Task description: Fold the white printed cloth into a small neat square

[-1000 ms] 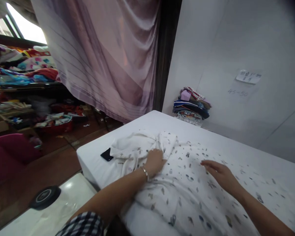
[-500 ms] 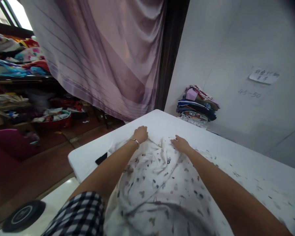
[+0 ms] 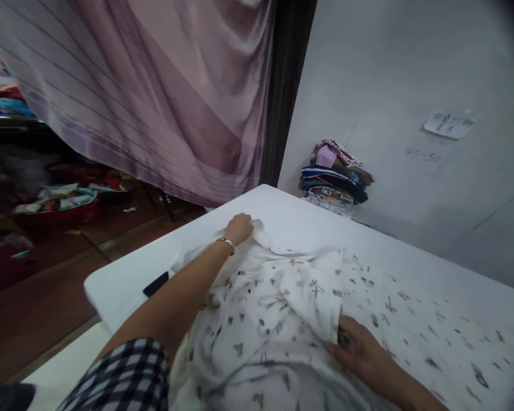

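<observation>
Partly within right hand [image 3: 363, 351], white cloth [image 3: 278, 294]

A mauve curtain [image 3: 184, 103] hangs near a pale wall [image 3: 368, 74] (a paper note [image 3: 448, 124] on it).

Light dim, cool, diffuse; curtain [image 3: 188, 103] faintly backlit; floor [image 3: 47, 305] in shadow; right hand [image 3: 362, 354] slightly blurred; upper right corner falls to black

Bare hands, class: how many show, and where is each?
2. The bare left hand is at the far edge of the white, small-patterned cloth; the bare right hand grips the cloth nearer the camera.
</observation>
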A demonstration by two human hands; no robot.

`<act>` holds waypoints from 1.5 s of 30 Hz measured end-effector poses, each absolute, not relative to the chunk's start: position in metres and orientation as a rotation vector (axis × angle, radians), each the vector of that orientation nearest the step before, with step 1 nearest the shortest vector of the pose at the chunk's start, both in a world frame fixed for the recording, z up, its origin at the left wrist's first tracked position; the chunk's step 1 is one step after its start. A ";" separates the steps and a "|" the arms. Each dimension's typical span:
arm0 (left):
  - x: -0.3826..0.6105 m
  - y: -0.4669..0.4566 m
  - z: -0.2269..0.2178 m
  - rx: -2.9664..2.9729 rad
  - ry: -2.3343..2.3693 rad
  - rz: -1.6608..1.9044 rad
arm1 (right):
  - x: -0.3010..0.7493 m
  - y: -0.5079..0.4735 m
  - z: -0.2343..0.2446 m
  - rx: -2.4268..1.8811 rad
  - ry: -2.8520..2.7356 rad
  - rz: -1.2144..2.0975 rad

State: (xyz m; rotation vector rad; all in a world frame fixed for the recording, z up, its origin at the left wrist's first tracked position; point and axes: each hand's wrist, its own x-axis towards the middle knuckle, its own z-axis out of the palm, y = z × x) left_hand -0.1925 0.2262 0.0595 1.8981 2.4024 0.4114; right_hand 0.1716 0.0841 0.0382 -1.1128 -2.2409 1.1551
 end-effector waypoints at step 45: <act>-0.002 -0.031 0.080 1.718 1.548 1.142 | 0.194 -0.032 0.052 -0.744 -1.993 1.073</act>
